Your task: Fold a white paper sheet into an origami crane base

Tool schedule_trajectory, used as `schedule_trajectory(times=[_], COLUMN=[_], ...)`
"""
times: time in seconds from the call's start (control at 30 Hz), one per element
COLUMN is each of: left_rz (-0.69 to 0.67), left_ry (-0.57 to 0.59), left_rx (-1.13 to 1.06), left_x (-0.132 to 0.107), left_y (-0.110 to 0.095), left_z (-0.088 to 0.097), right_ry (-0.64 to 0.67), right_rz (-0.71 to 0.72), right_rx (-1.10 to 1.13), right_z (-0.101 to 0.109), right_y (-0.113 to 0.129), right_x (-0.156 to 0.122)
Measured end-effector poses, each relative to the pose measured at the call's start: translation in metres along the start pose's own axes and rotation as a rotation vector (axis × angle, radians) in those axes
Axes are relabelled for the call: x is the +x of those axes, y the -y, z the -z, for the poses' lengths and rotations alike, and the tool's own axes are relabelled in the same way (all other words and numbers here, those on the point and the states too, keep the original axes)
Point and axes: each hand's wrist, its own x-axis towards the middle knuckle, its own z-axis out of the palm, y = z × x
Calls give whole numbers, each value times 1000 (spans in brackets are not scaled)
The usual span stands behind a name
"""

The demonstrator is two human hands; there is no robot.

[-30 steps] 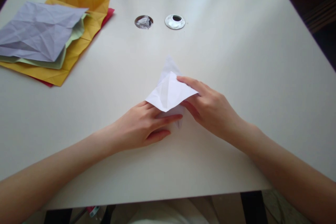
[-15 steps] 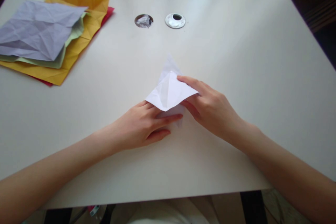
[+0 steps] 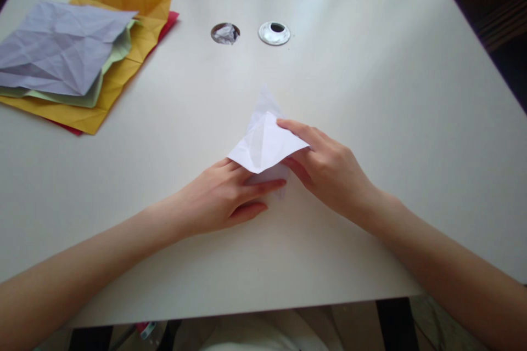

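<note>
A white sheet of paper [image 3: 269, 145], folded with creases, lies in the middle before me, one flap lifted and its pointed tip facing away. My left hand [image 3: 230, 194] comes in from the left with fingers stretched out. Its index finger lies on the lower part of the paper, while other fingers go beneath the raised flap, where their tips are hidden. My right hand [image 3: 323, 156] grips the flap's right side, index fingertip on top and thumb underneath. The remaining right fingers are partly out of sight behind the paper.
At the upper left is a pile of creased sheets: lavender paper [image 3: 61, 46], pale green paper [image 3: 119, 46], yellow paper [image 3: 135, 63] and red paper [image 3: 168, 22]. Two round holes [image 3: 225, 34] pierce the white table [image 3: 370, 66], one stuffed with crumpled material, the other with a metallic-looking ring [image 3: 267, 37].
Almost nothing differs. Both hands keep their places on the folded paper, and the view has shifted only slightly.
</note>
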Motion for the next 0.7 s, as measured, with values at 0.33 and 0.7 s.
schedule_trajectory(times=[0.33,0.7], left_rz=[9,9], left_ry=[23,40], left_rx=[11,15], left_x=[0,1], left_y=[-2,-2], left_z=[2,1], right_ry=[-17,-20], right_rz=[6,22], right_rx=[-13,-27], right_z=[-1,-2], right_y=[0,-2], right_x=[-1,-2])
